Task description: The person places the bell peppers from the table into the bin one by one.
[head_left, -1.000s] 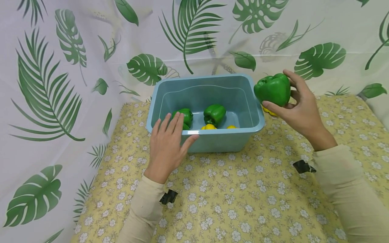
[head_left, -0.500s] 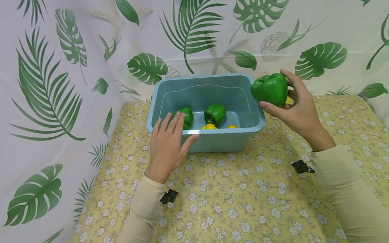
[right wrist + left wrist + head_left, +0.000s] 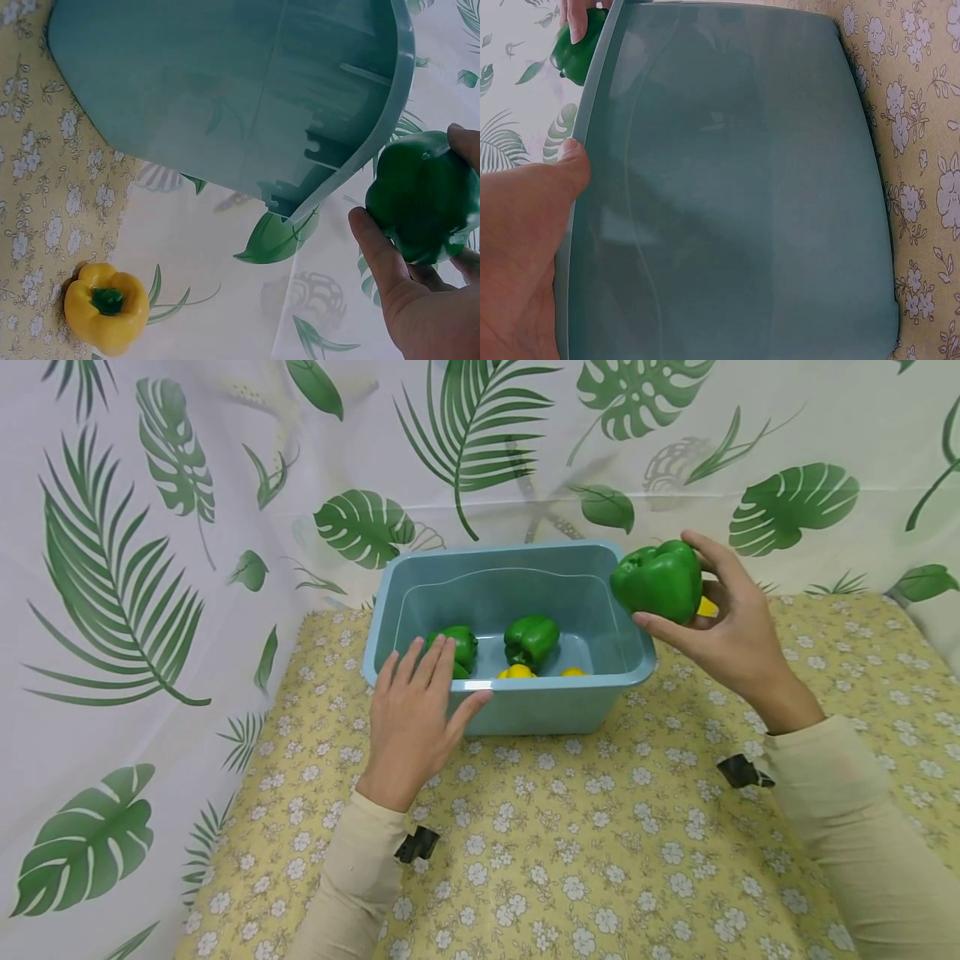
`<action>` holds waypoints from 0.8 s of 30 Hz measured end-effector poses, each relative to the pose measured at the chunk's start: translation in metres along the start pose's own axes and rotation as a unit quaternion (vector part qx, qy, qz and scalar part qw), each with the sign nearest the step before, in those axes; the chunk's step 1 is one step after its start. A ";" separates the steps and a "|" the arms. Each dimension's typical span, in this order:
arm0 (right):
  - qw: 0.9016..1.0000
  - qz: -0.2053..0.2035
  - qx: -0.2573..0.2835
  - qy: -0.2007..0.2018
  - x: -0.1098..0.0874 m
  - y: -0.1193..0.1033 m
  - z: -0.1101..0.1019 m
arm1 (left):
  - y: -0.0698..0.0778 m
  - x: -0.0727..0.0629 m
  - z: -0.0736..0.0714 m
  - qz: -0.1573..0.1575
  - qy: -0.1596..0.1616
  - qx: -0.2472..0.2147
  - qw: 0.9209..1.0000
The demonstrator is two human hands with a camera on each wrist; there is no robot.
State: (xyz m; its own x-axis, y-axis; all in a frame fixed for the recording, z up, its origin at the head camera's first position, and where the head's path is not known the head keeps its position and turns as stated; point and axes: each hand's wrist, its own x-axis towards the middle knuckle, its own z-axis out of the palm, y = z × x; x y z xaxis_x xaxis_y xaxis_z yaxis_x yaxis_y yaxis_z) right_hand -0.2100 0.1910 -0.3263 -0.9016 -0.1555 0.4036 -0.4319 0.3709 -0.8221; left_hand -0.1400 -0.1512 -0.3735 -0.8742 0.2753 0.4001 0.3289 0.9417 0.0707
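Observation:
A light-blue plastic tub (image 3: 510,708) stands on the table. My left hand (image 3: 408,722) rests on its front rim at the left, fingers extended over the edge and thumb along the rim. Raised by the tub's right rim, a green bell pepper (image 3: 660,582) is gripped between the thumb and fingers of my right hand (image 3: 738,631). Inside the tub lie a green bell pepper (image 3: 532,640) near the middle and another green pepper (image 3: 461,645) partly hidden by my left fingers. Two yellow things, a rounded one (image 3: 517,672) and a smaller patch (image 3: 573,672), show above the front rim.
A yellow bell pepper (image 3: 107,307) with a green stem sits on the table right of the tub, mostly hidden behind my right hand in the head view. The flowered yellow tablecloth (image 3: 555,827) meets a leaf-printed white cloth (image 3: 247,502) behind and at the left.
My right hand has shifted slightly left with the green bell pepper, bringing it closer over the tub's right rim. The left hand has stayed in place.

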 end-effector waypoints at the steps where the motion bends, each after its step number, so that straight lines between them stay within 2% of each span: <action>1: 1.000 0.001 0.000 -0.001 0.000 0.000 0.000 | 0.000 0.000 0.000 0.000 0.000 0.000 1.000; 14: 1.000 -0.001 0.001 -0.008 -0.001 -0.002 0.002 | 0.000 0.000 0.000 -0.006 -0.007 -0.003 1.000; 24: 1.000 -0.001 0.005 -0.018 -0.001 -0.003 0.006 | 0.001 0.000 0.000 0.000 0.008 -0.001 1.000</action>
State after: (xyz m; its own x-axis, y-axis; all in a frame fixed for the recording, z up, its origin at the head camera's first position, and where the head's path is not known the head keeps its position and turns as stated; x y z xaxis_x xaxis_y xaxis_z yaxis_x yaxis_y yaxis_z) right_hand -0.2076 0.1845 -0.3266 -0.9009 -0.1887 0.3909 -0.4338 0.3608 -0.8256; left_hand -0.1396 -0.1508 -0.3734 -0.8687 0.2718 0.4140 0.3293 0.9414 0.0729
